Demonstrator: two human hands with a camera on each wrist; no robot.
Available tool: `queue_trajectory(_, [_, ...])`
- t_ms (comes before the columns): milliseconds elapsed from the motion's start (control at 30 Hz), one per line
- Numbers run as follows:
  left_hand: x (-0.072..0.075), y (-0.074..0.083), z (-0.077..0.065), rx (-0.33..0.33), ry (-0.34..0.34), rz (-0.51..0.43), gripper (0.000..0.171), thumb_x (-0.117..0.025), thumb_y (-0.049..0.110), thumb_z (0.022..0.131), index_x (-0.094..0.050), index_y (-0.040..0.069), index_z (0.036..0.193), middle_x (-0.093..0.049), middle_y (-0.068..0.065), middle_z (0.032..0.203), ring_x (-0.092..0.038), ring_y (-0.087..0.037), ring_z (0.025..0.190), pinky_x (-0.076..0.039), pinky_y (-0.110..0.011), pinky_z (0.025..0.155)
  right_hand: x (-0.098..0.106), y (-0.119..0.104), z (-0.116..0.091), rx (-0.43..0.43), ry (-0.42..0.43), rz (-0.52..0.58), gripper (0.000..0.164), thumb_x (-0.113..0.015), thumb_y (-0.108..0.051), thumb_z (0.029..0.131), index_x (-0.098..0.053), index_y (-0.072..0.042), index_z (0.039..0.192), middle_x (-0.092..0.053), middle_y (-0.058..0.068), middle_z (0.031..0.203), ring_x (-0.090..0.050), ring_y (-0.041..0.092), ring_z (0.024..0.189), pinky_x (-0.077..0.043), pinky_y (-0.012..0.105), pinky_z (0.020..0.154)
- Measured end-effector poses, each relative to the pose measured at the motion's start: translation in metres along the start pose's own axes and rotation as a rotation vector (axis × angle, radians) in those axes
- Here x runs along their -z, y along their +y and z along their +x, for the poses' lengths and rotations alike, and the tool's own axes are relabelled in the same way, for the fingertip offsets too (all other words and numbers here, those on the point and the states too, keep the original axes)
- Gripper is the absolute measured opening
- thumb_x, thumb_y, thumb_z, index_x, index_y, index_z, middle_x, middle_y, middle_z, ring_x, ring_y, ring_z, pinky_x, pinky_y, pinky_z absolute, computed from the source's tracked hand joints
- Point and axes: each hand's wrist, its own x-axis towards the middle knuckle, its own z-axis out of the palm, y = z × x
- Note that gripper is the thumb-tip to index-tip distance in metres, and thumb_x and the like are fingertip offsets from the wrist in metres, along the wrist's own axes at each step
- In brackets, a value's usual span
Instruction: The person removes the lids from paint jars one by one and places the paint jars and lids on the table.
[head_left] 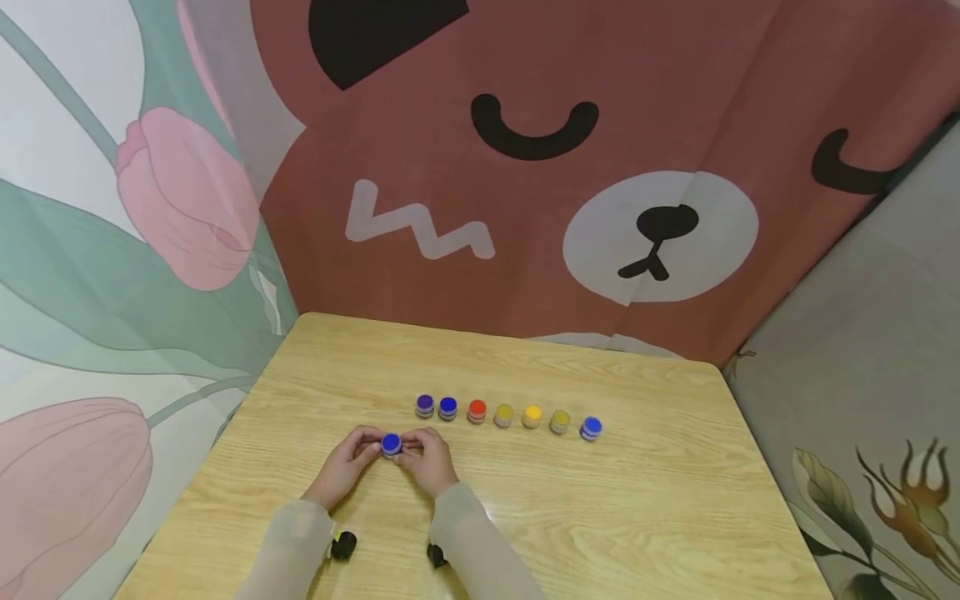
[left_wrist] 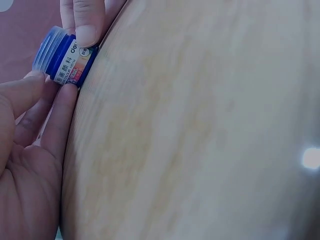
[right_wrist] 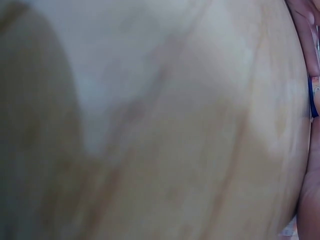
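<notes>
A small blue paint jar (head_left: pixel 391 444) with a clear screw lid stands on the table between my two hands. My left hand (head_left: pixel 348 463) holds it from the left, thumb by the lid and fingertips low on its side. From the other side my right hand (head_left: pixel 428 461) grips the same jar, its thumb over the printed label in the left wrist view. Only a sliver of the jar (right_wrist: pixel 314 97) shows at the edge of the right wrist view.
Behind and to the right runs a row of several paint jars: a purple jar (head_left: pixel 424 406), blue jar (head_left: pixel 447 408), red jar (head_left: pixel 477 411), yellowish ones and another blue jar (head_left: pixel 591 428) at the right end. The wooden table (head_left: pixel 637 500) meets a bear-print curtain (head_left: pixel 420 300) at the back.
</notes>
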Motion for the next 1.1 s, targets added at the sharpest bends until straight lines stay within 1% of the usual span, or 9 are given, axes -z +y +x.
queue_trajectory(100, [-0.0004, -0.0005, -0.0005, -0.02, 0.0, 0.008, 0.029, -0.058, 0.01, 0.103, -0.059, -0.001, 0.13, -0.066, -0.017, 0.123, -0.063, -0.013, 0.111, -0.049, -0.018, 0.095, -0.0003, 0.0002, 0.0001, 0.009, 0.001, -0.004, 0.025, -0.08, 0.003, 0.082, -0.07, 0.004, 0.105, -0.061, 0.003, 0.101, -0.067, 0.014, 0.094, -0.056, 0.016, 0.083])
queue_trajectory(233, [-0.0005, -0.0001, -0.0007, -0.023, -0.016, 0.06, 0.036, -0.057, 0.014, 0.104, -0.059, 0.005, 0.139, -0.065, -0.014, 0.13, -0.06, -0.021, 0.121, -0.046, -0.021, 0.101, -0.0007, 0.0014, 0.0002, 0.02, 0.001, -0.015, 0.025, -0.08, 0.004, 0.082, -0.07, 0.004, 0.105, -0.061, 0.003, 0.101, -0.067, 0.014, 0.094, -0.056, 0.016, 0.083])
queue_trajectory(300, [-0.0005, 0.0005, -0.0003, -0.021, -0.021, 0.075, 0.035, -0.057, 0.016, 0.104, -0.061, 0.007, 0.138, -0.065, -0.011, 0.132, -0.058, -0.024, 0.126, -0.045, -0.025, 0.104, -0.0006, 0.0016, 0.0008, 0.021, 0.002, -0.018, 0.025, -0.08, 0.003, 0.082, -0.07, 0.003, 0.106, -0.061, 0.003, 0.101, -0.067, 0.014, 0.094, -0.056, 0.016, 0.083])
queue_trajectory(433, [-0.0005, 0.001, 0.0013, -0.012, -0.021, 0.061, 0.033, -0.058, 0.017, 0.104, -0.063, 0.008, 0.135, -0.067, -0.009, 0.13, -0.059, -0.025, 0.125, -0.046, -0.028, 0.105, 0.0004, 0.0007, 0.0017, 0.024, 0.008, -0.015, 0.025, -0.079, 0.003, 0.083, -0.07, 0.004, 0.106, -0.061, 0.003, 0.102, -0.067, 0.013, 0.094, -0.056, 0.017, 0.083])
queue_trajectory(600, [-0.0013, 0.0, 0.0018, 0.019, -0.01, 0.017, 0.029, -0.058, 0.012, 0.103, -0.061, 0.003, 0.13, -0.067, -0.013, 0.125, -0.063, -0.022, 0.116, -0.05, -0.022, 0.096, 0.0013, -0.0027, 0.0007, -0.009, -0.004, -0.012, 0.024, -0.08, 0.001, 0.084, -0.071, 0.002, 0.106, -0.061, 0.002, 0.103, -0.066, 0.011, 0.094, -0.056, 0.016, 0.084])
queue_trajectory(733, [-0.0012, 0.0, 0.001, 0.03, -0.021, -0.001, 0.031, -0.057, 0.01, 0.103, -0.058, 0.001, 0.133, -0.065, -0.015, 0.128, -0.061, -0.024, 0.119, -0.049, -0.022, 0.098, 0.0017, -0.0057, -0.0006, -0.036, -0.012, -0.002, 0.025, -0.081, -0.002, 0.085, -0.071, 0.002, 0.107, -0.061, 0.002, 0.104, -0.065, 0.011, 0.095, -0.055, 0.016, 0.085])
queue_trajectory(867, [-0.0011, 0.0029, -0.0001, 0.035, -0.031, 0.032, 0.036, -0.056, 0.014, 0.104, -0.058, 0.006, 0.139, -0.061, -0.014, 0.138, -0.055, -0.029, 0.13, -0.045, -0.038, 0.109, 0.0026, -0.0067, -0.0007, -0.047, -0.014, 0.007, 0.025, -0.08, -0.001, 0.085, -0.071, 0.002, 0.108, -0.06, 0.003, 0.104, -0.065, 0.012, 0.097, -0.055, 0.016, 0.085])
queue_trajectory(967, [-0.0016, 0.003, -0.0004, 0.045, -0.022, 0.066, 0.035, -0.056, 0.016, 0.105, -0.061, 0.009, 0.139, -0.06, -0.011, 0.14, -0.051, -0.031, 0.135, -0.039, -0.051, 0.114, 0.0031, -0.0071, -0.0012, -0.048, -0.017, 0.007, 0.025, -0.08, 0.0, 0.085, -0.071, 0.001, 0.108, -0.06, 0.003, 0.104, -0.065, 0.013, 0.097, -0.056, 0.017, 0.085])
queue_trajectory(1100, [-0.0022, 0.0011, -0.0002, 0.044, -0.003, 0.098, 0.034, -0.057, 0.019, 0.104, -0.062, 0.009, 0.136, -0.065, -0.009, 0.133, -0.055, -0.03, 0.13, -0.042, -0.048, 0.111, 0.0027, -0.0053, -0.0016, -0.042, -0.02, 0.013, 0.024, -0.079, 0.0, 0.085, -0.071, 0.001, 0.108, -0.06, 0.002, 0.103, -0.065, 0.011, 0.096, -0.056, 0.017, 0.084])
